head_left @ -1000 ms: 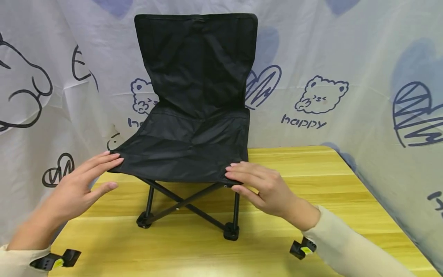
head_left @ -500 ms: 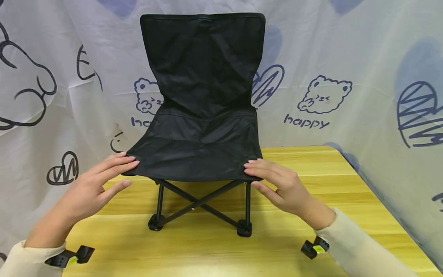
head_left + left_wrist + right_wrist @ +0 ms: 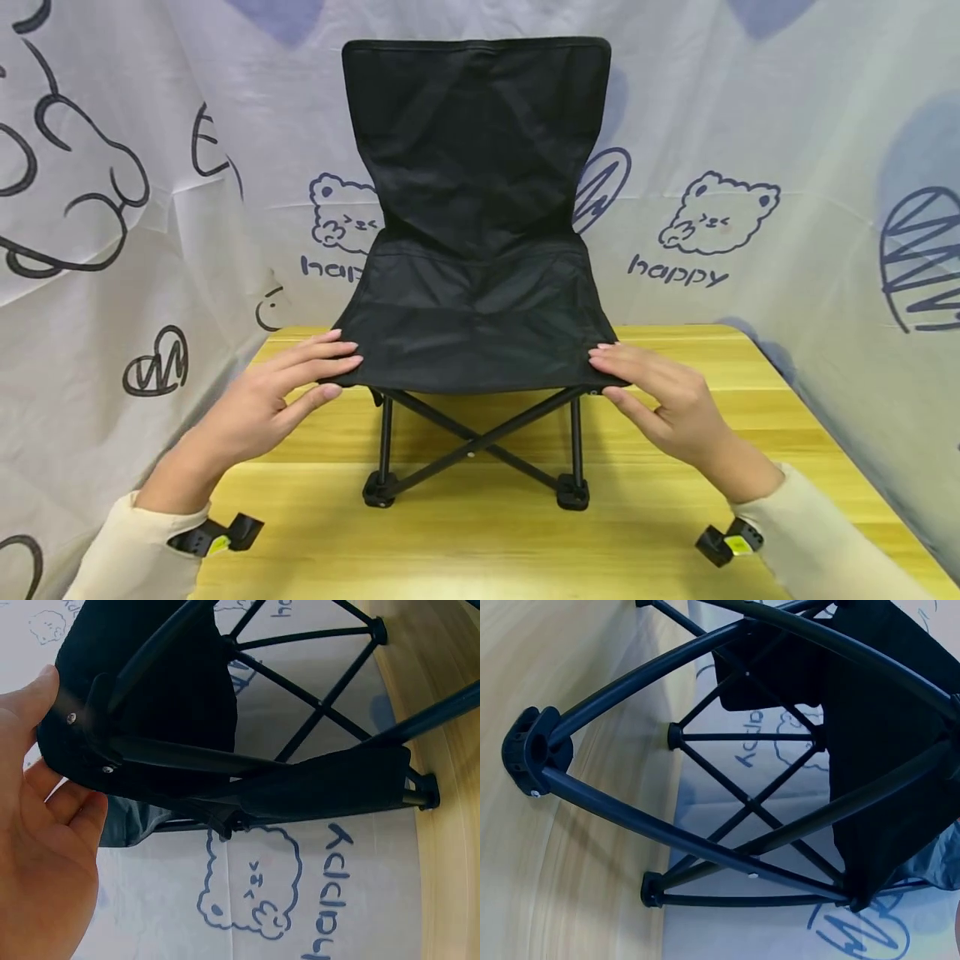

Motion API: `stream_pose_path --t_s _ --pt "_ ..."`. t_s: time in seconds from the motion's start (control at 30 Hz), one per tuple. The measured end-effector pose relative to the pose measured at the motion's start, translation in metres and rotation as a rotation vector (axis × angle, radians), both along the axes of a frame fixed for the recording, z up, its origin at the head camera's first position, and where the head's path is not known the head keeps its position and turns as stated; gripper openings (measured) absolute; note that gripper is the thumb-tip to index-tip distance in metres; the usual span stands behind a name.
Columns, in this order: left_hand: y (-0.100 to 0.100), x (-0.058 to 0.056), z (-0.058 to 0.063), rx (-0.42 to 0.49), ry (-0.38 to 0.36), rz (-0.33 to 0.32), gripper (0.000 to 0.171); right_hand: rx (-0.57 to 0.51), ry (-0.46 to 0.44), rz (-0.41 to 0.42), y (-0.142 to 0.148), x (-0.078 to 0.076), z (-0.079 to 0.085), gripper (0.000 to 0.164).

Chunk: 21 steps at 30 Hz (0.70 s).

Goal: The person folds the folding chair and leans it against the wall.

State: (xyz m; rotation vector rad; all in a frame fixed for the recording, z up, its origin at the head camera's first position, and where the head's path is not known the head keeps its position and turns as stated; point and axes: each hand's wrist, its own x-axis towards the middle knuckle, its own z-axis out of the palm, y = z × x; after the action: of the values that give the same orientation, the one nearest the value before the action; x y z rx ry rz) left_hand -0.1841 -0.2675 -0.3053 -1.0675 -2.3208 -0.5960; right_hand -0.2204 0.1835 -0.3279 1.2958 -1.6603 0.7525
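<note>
A black folding camp chair (image 3: 472,333) with a fabric seat and backrest stands upright, facing me, on the wooden table (image 3: 480,550). My left hand (image 3: 258,408) rests its extended fingers on top of the seat's front left corner, the thumb at the front edge. Seen from below in the left wrist view, thumb and fingers of the left hand (image 3: 56,840) lie on either side of that corner. Mirroring this, my right hand (image 3: 671,408) touches the front right corner with its fingers on top. The right wrist view shows the crossed legs and plastic feet (image 3: 536,750).
A white curtain (image 3: 810,108) with blue and black drawings hangs behind and to both sides of the table. The chair's backrest (image 3: 480,142) rises in front of it. A small black camera is strapped to each cream sleeve.
The chair has shifted right against the backdrop and now faces me more squarely. Both hands have moved right with it, and the left thumb has come up to the seat edge.
</note>
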Motion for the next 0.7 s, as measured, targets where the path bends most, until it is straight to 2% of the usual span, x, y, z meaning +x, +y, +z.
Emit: stream_pose_path --t_s 0.33,0.5,0.7 --pt "0.023 -0.011 -0.007 0.061 0.007 -0.077 0.043 -0.011 -0.03 -0.071 0.023 0.005 0.001 0.045" --pt "0.033 -0.016 -0.012 0.089 -0.017 -0.089 0.043 -0.028 -0.033 -0.095 0.031 0.009 0.003 0.046" --pt "0.042 -0.016 -0.012 0.078 -0.036 -0.089 0.046 -0.035 -0.044 -0.086 0.039 0.015 0.005 0.045"
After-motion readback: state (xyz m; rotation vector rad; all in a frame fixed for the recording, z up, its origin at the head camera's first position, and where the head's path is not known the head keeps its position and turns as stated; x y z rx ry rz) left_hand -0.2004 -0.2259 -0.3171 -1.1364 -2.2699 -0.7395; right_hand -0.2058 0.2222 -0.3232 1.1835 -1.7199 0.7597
